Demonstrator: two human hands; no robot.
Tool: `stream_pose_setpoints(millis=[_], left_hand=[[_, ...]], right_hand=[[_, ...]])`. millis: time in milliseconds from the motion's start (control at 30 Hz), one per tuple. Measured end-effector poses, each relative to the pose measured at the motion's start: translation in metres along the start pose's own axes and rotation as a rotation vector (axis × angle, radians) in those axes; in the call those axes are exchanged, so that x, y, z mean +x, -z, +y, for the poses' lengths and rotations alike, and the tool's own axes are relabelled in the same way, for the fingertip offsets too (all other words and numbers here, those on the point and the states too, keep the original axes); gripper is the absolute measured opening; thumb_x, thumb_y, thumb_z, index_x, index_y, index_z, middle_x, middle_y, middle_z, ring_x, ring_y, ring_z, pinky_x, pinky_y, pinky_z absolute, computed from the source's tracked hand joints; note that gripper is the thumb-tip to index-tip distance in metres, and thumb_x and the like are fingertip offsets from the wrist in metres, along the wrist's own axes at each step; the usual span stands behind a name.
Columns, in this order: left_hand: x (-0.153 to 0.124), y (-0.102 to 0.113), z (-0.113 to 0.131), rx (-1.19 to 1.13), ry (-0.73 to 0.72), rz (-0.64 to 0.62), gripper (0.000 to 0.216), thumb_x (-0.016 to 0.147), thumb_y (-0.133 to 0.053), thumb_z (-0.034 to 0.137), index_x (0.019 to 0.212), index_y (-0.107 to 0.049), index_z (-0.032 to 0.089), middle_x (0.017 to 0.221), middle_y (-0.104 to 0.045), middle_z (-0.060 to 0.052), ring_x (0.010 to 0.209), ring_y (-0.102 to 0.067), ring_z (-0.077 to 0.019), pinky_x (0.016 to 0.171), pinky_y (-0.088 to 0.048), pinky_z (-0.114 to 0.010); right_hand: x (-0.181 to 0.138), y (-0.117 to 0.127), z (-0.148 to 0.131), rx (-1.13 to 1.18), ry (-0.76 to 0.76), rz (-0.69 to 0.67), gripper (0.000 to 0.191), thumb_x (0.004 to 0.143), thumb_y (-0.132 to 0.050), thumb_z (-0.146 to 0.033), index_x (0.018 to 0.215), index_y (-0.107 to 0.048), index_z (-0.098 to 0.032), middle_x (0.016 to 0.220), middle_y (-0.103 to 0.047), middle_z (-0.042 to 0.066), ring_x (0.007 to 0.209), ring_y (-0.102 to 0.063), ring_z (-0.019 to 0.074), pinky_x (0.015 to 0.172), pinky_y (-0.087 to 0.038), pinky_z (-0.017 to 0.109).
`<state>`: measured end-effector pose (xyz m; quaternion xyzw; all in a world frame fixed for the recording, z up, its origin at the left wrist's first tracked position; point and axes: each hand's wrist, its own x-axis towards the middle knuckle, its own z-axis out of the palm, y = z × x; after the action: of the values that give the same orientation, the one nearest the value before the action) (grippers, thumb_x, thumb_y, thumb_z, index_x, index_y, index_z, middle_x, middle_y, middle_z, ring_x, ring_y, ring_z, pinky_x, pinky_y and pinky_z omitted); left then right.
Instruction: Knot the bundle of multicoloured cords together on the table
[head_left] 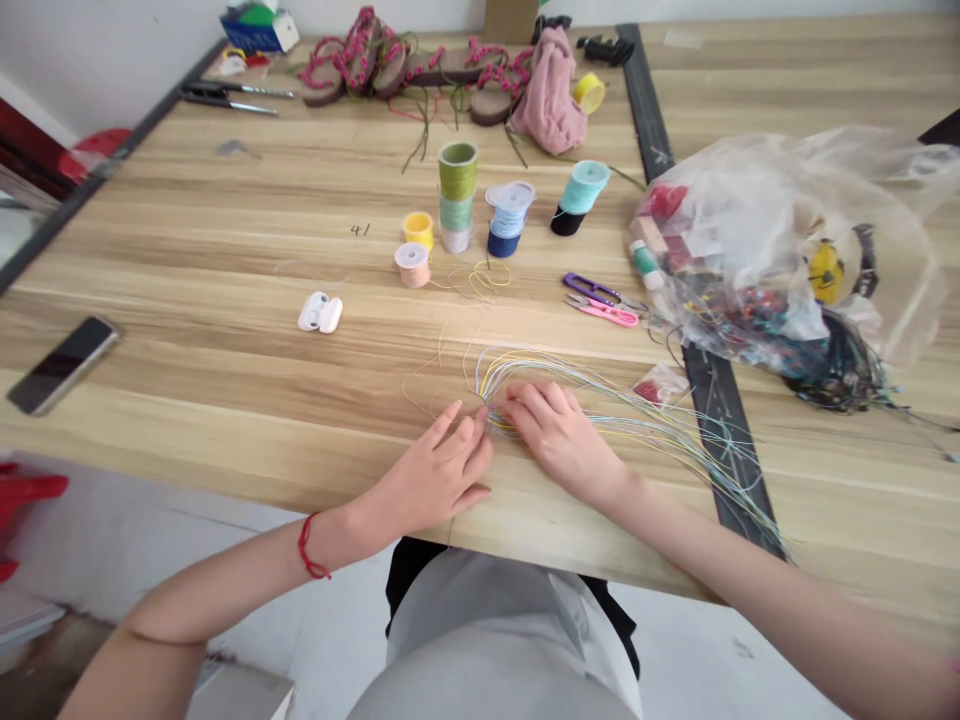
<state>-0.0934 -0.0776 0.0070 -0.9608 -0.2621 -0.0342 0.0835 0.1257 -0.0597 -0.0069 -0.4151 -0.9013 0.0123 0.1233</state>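
Observation:
A bundle of thin cords [600, 378] in pale blue, yellow and white lies looped on the table, its loose ends trailing right. My left hand [431, 475] rests at the gathered left end, fingertips holding the cords against the tabletop, thumb apart from them. Close beside it, my right hand [559, 435] is closed, thumb and fingers pinching strands from the same bundle. The exact strands between its fingertips are hidden. A fine loose thread [441, 350] curls across the wood toward the peach spool [412, 264].
Beyond my hands stand a yellow spool [418, 229], stacked green spools [457, 170], blue spools [511, 212] and a turquoise spool [586, 182]. Purple thread snips [592, 288] and pink snips [611, 312] lie right. A plastic bag [757, 220], earbud case [320, 312] and phone [64, 365] also occupy the table [225, 420].

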Motion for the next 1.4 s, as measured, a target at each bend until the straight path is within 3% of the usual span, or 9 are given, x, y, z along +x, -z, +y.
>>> stream_pose_setpoints(millis=[233,400,500,700,867,1067,1233,1300,1400], left_hand=[[-0.002,0.008,-0.03,-0.264,0.273,0.191,0.025,0.101,-0.042,0.023,0.105,-0.065,0.012,0.118,-0.067,-0.011,0.112,-0.054,-0.0259,0.103,-0.045,-0.045],[-0.001,-0.003,-0.027,-0.227,0.177,0.11,0.031,0.101,-0.04,0.02,0.122,-0.063,0.013,0.107,-0.066,-0.01,0.098,-0.056,-0.0229,0.088,-0.049,-0.038],[0.003,-0.008,-0.023,-0.07,0.109,0.098,0.036,0.1,-0.04,0.014,0.131,-0.059,0.014,0.101,-0.066,-0.009,0.096,-0.055,-0.0226,0.093,-0.046,-0.039],[0.008,-0.009,-0.026,0.17,-0.019,0.077,0.037,0.099,-0.042,0.01,0.132,-0.059,0.01,0.106,-0.066,-0.009,0.101,-0.056,-0.0217,0.1,-0.041,-0.041],[0.012,-0.009,-0.014,0.263,-0.05,0.052,0.038,0.098,-0.037,0.008,0.123,-0.065,0.004,0.105,-0.066,-0.011,0.097,-0.055,-0.0221,0.099,-0.043,-0.041],[0.018,-0.008,0.003,0.255,0.075,0.0,0.042,0.095,-0.034,0.005,0.124,-0.065,0.004,0.105,-0.066,-0.013,0.098,-0.056,-0.0241,0.098,-0.042,-0.04],[0.006,-0.007,-0.01,-0.008,0.212,0.003,0.047,0.096,-0.035,0.008,0.141,-0.049,0.007,0.1,-0.065,-0.01,0.089,-0.055,-0.023,0.088,-0.044,-0.04],[-0.002,-0.005,-0.012,-0.091,0.306,0.038,0.045,0.098,-0.037,0.012,0.141,-0.049,0.007,0.107,-0.065,-0.012,0.091,-0.055,-0.0235,0.085,-0.044,-0.039],[-0.009,-0.003,-0.005,-0.125,0.358,0.072,0.041,0.101,-0.039,0.021,0.135,-0.055,0.007,0.126,-0.062,-0.014,0.104,-0.054,-0.0265,0.094,-0.042,-0.043]], right_hand=[[-0.007,-0.005,0.003,0.16,-0.086,0.122,0.019,0.099,-0.046,-0.019,0.098,-0.064,-0.018,0.107,-0.064,0.012,0.096,-0.053,0.025,0.084,-0.049,0.041],[-0.003,-0.005,0.001,0.221,-0.104,0.148,0.017,0.099,-0.047,-0.02,0.1,-0.064,-0.016,0.106,-0.064,0.013,0.096,-0.053,0.0249,0.084,-0.05,0.041],[0.003,-0.005,0.001,0.249,-0.104,0.127,0.018,0.099,-0.046,-0.019,0.097,-0.065,-0.016,0.104,-0.064,0.013,0.096,-0.053,0.0246,0.085,-0.049,0.041],[0.008,-0.006,0.007,0.214,-0.041,0.105,0.02,0.099,-0.046,-0.019,0.092,-0.064,-0.016,0.1,-0.065,0.011,0.091,-0.05,0.0233,0.083,-0.047,0.038],[0.007,-0.005,0.008,0.033,0.099,0.062,0.025,0.098,-0.042,-0.012,0.106,-0.066,-0.013,0.106,-0.065,0.014,0.093,-0.05,0.025,0.079,-0.045,0.037],[0.006,-0.006,0.008,-0.07,0.165,0.086,0.029,0.098,-0.04,-0.01,0.108,-0.067,-0.011,0.11,-0.067,0.015,0.098,-0.05,0.027,0.077,-0.042,0.038],[0.004,-0.003,0.011,0.209,-0.03,0.12,0.019,0.1,-0.047,-0.022,0.099,-0.065,-0.018,0.105,-0.067,0.009,0.095,-0.053,0.023,0.082,-0.046,0.037],[0.003,-0.001,0.008,0.281,-0.073,0.153,0.016,0.1,-0.048,-0.023,0.099,-0.064,-0.019,0.104,-0.067,0.009,0.095,-0.054,0.0225,0.083,-0.047,0.037],[0.007,-0.003,-0.003,0.309,-0.095,0.205,0.013,0.099,-0.05,-0.022,0.099,-0.063,-0.019,0.104,-0.066,0.009,0.095,-0.055,0.0232,0.083,-0.048,0.039]])
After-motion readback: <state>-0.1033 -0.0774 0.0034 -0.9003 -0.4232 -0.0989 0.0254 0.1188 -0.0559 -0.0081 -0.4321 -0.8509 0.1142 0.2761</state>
